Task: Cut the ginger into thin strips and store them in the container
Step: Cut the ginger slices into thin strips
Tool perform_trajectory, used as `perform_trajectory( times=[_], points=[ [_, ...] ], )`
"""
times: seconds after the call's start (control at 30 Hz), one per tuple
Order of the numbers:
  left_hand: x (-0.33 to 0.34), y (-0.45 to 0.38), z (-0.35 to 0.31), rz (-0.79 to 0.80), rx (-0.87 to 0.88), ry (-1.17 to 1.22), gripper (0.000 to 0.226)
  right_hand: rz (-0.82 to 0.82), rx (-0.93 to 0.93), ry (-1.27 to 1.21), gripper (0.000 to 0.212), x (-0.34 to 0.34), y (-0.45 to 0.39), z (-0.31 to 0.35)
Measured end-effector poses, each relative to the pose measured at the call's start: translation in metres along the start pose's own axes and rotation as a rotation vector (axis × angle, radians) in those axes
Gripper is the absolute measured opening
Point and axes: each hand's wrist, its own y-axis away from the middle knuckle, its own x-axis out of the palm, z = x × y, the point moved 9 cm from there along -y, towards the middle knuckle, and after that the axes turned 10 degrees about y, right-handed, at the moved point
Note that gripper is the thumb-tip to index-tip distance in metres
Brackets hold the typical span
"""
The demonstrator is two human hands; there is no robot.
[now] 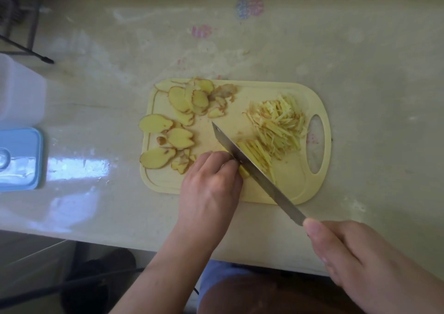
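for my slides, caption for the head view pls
Right hand slices ginger with a knife, left hand steadying it on the board.

- I see both forearms bare, no sleeves reaching the wrists.
- My left hand and right hand wear no gloves, rings or watch.
- Light blue clothing shows below.
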Motion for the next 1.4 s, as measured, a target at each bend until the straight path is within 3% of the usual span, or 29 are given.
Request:
perform_trajectory(
  times=[0.5, 0.67, 1.17, 1.4],
  points=[
    [-0.002, 0.004, -0.001, -0.029, -0.006, 0.064, 0.01, -0.052, -0.095, -0.016, 0.076, -0.003, -0.034, 0.016],
    [-0.007, 0.007, 0.005, -0.084, -0.076, 0.17, 0.017, -0.03, -0.094, -0.022, 0.079, -0.002, -0.024, 0.009],
    [-0.006, -0.004, 0.005, 0.001, -0.118, 0.152, 0.013, -0.089, -0.142, 0.082, 0.076, 0.001, -0.013, 0.014],
    [-0.005, -0.002, 0.007, 0.006, -0.122, 0.177, 0.012, -0.024, -0.124, 0.027, 0.066, 0.003, -0.029, 0.023]
  ],
)
